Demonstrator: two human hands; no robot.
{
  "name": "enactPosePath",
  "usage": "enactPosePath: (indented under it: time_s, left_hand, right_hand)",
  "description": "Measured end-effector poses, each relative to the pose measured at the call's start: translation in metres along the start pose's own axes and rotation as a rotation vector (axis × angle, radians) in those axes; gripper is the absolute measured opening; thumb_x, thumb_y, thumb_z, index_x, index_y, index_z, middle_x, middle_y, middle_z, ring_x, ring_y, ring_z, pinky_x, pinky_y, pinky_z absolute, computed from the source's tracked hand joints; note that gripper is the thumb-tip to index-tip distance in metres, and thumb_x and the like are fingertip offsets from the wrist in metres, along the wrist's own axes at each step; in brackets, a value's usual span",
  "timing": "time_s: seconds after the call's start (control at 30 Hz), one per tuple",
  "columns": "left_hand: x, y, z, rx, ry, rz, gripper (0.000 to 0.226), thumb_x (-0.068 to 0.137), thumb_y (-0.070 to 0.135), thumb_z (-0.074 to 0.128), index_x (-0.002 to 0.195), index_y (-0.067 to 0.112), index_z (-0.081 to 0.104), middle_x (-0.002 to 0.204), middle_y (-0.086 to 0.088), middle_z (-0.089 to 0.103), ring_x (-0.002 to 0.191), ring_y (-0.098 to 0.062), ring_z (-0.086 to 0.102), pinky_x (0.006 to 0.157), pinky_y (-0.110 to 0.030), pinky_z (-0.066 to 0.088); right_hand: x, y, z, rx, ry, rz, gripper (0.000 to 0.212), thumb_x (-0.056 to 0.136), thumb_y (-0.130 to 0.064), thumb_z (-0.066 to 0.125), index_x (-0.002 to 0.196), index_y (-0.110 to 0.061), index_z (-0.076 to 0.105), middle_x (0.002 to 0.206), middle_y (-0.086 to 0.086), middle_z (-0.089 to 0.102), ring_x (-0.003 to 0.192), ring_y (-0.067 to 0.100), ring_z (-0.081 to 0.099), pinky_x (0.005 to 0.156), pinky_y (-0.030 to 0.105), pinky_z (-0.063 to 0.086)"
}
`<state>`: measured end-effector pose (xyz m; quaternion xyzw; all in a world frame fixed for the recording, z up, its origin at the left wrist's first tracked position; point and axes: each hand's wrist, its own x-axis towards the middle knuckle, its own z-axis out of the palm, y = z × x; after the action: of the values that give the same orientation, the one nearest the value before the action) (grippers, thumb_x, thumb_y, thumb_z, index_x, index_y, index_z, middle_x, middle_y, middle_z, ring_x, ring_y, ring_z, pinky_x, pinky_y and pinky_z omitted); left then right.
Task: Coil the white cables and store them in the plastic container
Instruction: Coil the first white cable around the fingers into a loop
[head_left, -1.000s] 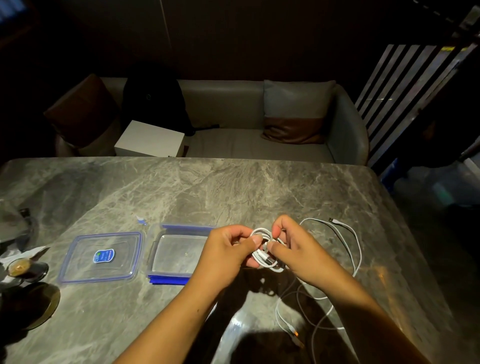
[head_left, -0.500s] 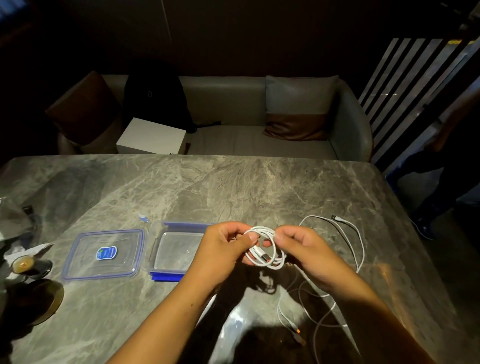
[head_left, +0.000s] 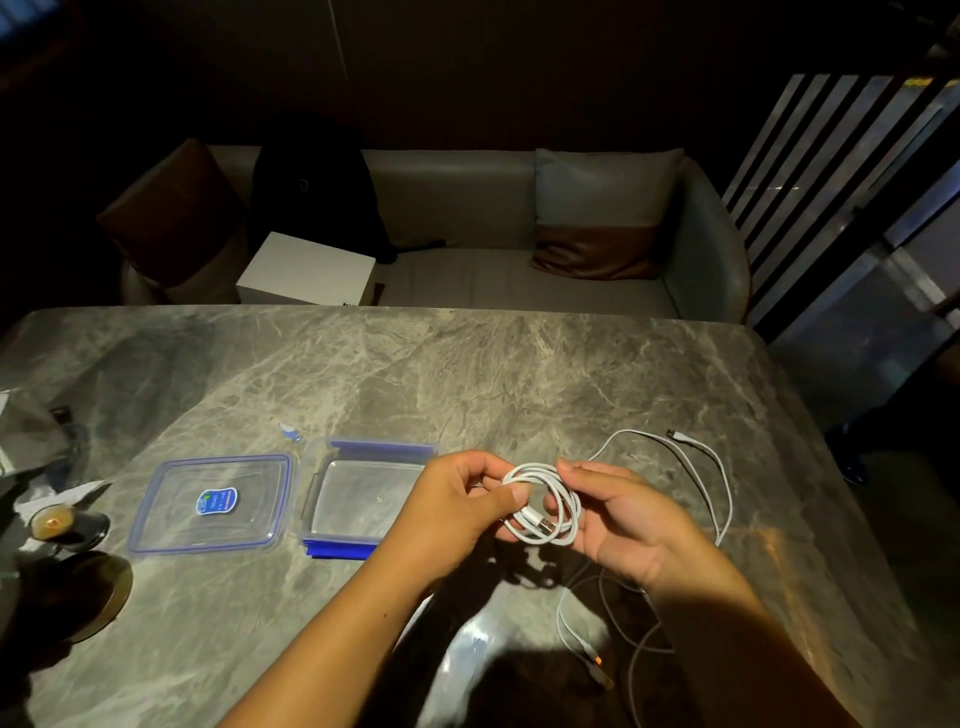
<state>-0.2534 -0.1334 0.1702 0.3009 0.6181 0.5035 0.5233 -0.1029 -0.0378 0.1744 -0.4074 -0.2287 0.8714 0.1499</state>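
Note:
A small coil of white cable (head_left: 550, 503) hangs above the marble table between both hands, its plug end lying across the loops. My left hand (head_left: 457, 506) pinches the coil's left side with thumb and fingers. My right hand (head_left: 618, 512) holds the right side, fingers curled round the loops. A second white cable (head_left: 719, 470) lies loose on the table to the right, trailing towards the near edge, one orange-tipped plug (head_left: 595, 662) near my right forearm. The open clear plastic container (head_left: 363, 486) with blue clips sits just left of my left hand.
The container's clear lid (head_left: 213, 504) with a blue label lies flat left of it. A dark glass with a candle-like top (head_left: 57, 525) and a round dark coaster (head_left: 88, 592) stand at the left edge. A sofa (head_left: 467, 260) with a white box is beyond the table.
The coil has widened into rounder, looser loops and my hands have drawn slightly apart. The camera view has shifted a little; the loose cable on the table has not moved.

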Motion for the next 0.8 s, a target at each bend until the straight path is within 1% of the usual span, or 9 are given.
enactPosePath:
  time_s: [0.07, 0.1, 0.2, 0.27, 0.37, 0.47, 0.57, 0.7, 0.8]
  left_hand:
    - [-0.001, 0.000, 0.001, -0.038, 0.003, -0.014, 0.003, 0.089, 0.003, 0.067, 0.090, 0.001, 0.068, 0.085, -0.027, 0.070, 0.071, -0.026, 0.070, 0.068, -0.038, 0.061]
    - [-0.001, 0.000, 0.002, -0.055, 0.008, -0.016, 0.002, 0.090, 0.004, 0.067, 0.089, 0.002, 0.068, 0.083, -0.024, 0.070, 0.070, -0.024, 0.070, 0.064, -0.035, 0.060]
    - [0.000, 0.001, 0.004, -0.053, 0.012, 0.003, 0.002, 0.090, 0.004, 0.067, 0.088, 0.005, 0.068, 0.076, -0.014, 0.073, 0.069, -0.021, 0.072, 0.063, -0.032, 0.060]
    - [0.001, 0.002, 0.004, -0.023, 0.025, 0.013, 0.002, 0.089, 0.004, 0.067, 0.089, 0.006, 0.068, 0.073, -0.010, 0.073, 0.068, -0.022, 0.072, 0.065, -0.034, 0.060]
    - [0.002, 0.003, 0.004, -0.009, 0.034, 0.015, 0.003, 0.088, 0.002, 0.068, 0.090, 0.002, 0.067, 0.074, -0.012, 0.071, 0.067, -0.023, 0.071, 0.065, -0.036, 0.060]
    - [0.000, 0.004, 0.002, -0.035, 0.053, 0.017, 0.007, 0.089, 0.003, 0.068, 0.090, -0.003, 0.066, 0.077, -0.020, 0.067, 0.064, -0.027, 0.067, 0.059, -0.033, 0.058]
    - [0.000, 0.004, -0.004, -0.019, 0.091, 0.032, 0.007, 0.090, 0.003, 0.067, 0.085, -0.001, 0.066, 0.076, -0.018, 0.064, 0.059, -0.022, 0.067, 0.056, -0.030, 0.057]
    - [0.001, 0.000, -0.004, 0.040, 0.103, 0.050, 0.007, 0.088, 0.004, 0.069, 0.082, 0.002, 0.067, 0.063, 0.002, 0.061, 0.060, -0.023, 0.066, 0.057, -0.033, 0.058]
    - [0.003, -0.006, 0.000, 0.085, 0.135, 0.064, 0.005, 0.088, 0.006, 0.070, 0.084, 0.004, 0.068, 0.056, 0.008, 0.061, 0.059, -0.027, 0.063, 0.063, -0.044, 0.058]
  right_hand:
    - [0.001, 0.001, 0.002, -0.014, 0.054, -0.065, 0.011, 0.085, -0.004, 0.059, 0.089, 0.006, 0.058, 0.069, 0.020, 0.069, 0.052, 0.020, 0.068, 0.052, 0.038, 0.061]
    - [0.002, 0.001, 0.004, 0.004, 0.066, -0.080, 0.009, 0.087, -0.003, 0.058, 0.089, 0.006, 0.058, 0.069, 0.021, 0.068, 0.051, 0.020, 0.068, 0.052, 0.038, 0.061]
    - [0.002, 0.002, 0.007, 0.084, 0.117, -0.098, 0.015, 0.096, -0.003, 0.052, 0.084, 0.004, 0.058, 0.067, 0.023, 0.067, 0.052, 0.026, 0.069, 0.060, 0.054, 0.059]
    - [0.002, 0.001, 0.010, 0.095, 0.150, -0.130, 0.016, 0.095, -0.004, 0.054, 0.082, 0.004, 0.058, 0.069, 0.023, 0.066, 0.055, 0.029, 0.070, 0.063, 0.049, 0.061]
    - [0.005, 0.002, 0.008, 0.098, 0.191, -0.227, 0.014, 0.094, -0.003, 0.056, 0.082, 0.004, 0.059, 0.065, 0.017, 0.063, 0.055, 0.024, 0.070, 0.052, 0.032, 0.061]
    - [0.006, 0.003, 0.001, 0.113, 0.245, -0.328, 0.015, 0.095, -0.007, 0.057, 0.081, -0.002, 0.056, 0.061, 0.009, 0.061, 0.059, 0.019, 0.070, 0.057, 0.030, 0.061]
    - [0.001, -0.004, -0.006, 0.084, 0.254, -0.362, 0.015, 0.095, -0.008, 0.057, 0.080, -0.005, 0.056, 0.065, 0.009, 0.060, 0.065, 0.020, 0.072, 0.065, 0.033, 0.063]
    - [-0.005, -0.010, -0.006, -0.030, 0.209, -0.354, 0.015, 0.096, -0.012, 0.056, 0.081, -0.007, 0.056, 0.071, 0.010, 0.056, 0.069, 0.023, 0.073, 0.074, 0.038, 0.063]
    - [-0.005, -0.007, 0.000, -0.108, 0.213, -0.362, 0.017, 0.097, -0.016, 0.055, 0.082, -0.009, 0.058, 0.069, 0.007, 0.057, 0.062, 0.017, 0.068, 0.069, 0.033, 0.061]
